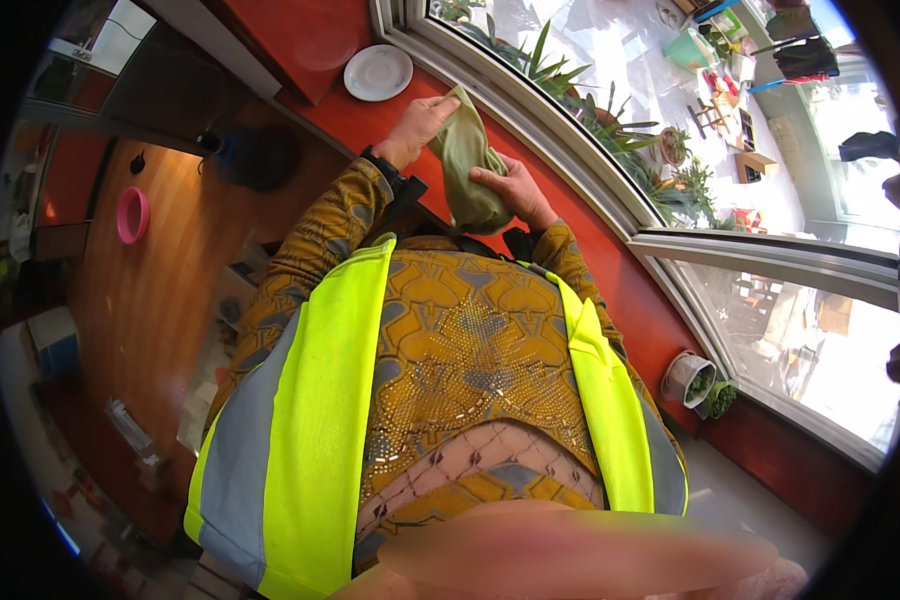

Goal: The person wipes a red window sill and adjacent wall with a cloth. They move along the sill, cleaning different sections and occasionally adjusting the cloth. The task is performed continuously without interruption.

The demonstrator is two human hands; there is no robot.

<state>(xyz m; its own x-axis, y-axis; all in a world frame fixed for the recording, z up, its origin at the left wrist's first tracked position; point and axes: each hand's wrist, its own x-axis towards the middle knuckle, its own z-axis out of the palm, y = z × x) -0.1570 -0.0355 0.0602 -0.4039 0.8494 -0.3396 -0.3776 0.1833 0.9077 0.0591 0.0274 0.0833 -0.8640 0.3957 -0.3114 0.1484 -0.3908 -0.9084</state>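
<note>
A green cloth (461,169) hangs in folds between my two hands, above the red sill. My left hand (420,127) pinches its upper edge between thumb and fingers. Lower down on the other side, my right hand (523,191) grips the cloth, thumb lying across the front and the fingers mostly hidden behind it. A white saucer (378,73) with a faint pattern rests on the red sill (570,199), just beyond my left hand. The cloth's lower end reaches close to my chest.
To the right runs a window frame (630,217), with potted plants (607,135) outside the glass. A white pot (690,377) with greenery stands farther along the sill. On the wooden floor (165,277) to the left lie a pink ring-shaped object (133,216) and a dark bluish object (259,157).
</note>
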